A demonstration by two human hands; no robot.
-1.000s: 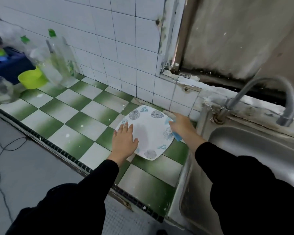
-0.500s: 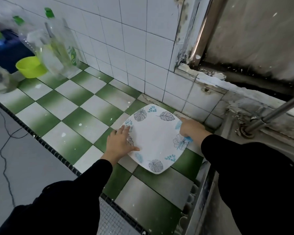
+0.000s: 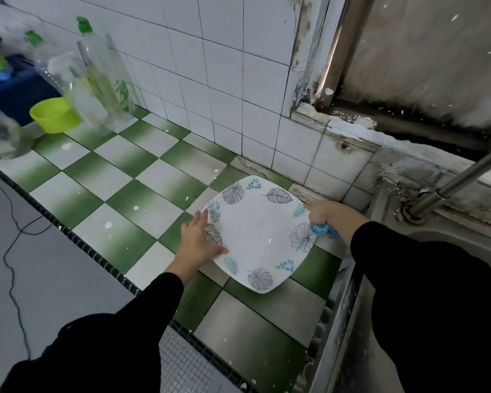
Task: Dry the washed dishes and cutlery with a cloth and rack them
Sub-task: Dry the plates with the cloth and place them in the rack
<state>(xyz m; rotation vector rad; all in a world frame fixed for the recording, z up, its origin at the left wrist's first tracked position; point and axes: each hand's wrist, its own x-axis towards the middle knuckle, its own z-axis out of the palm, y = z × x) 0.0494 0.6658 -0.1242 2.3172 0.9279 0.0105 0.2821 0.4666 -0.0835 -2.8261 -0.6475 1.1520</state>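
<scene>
A: What could go wrong here?

B: The square leaf-print plate lies flat on the green-and-white tiled counter, near the sink and close to the counter's front edge. If the cloth pushes hard toward the front, I think the plate could skid on the glazed tiles and go over the edge. Only the left hand checks it.

A: How is that hand placed?

B: It is spread, fingers out, lying over the plate's left rim, the thumb along the rim's lower part. It presses or steadies; it doesn't grip. So a wet rim could slip from under it.

A: And the other one?

B: The right hand is closed around a bunched blue cloth, at the plate's right rim, on the sink side. The cloth touches the rim beside a leaf pattern. The plate sits between the two hands.

A: Anything else at risk?

B: The clear bottles and the lime-green bowl stand well away from the plate, far along the counter by the wall, so they look safe. No rack is in view, so I can't say where the plate must travel.
</scene>
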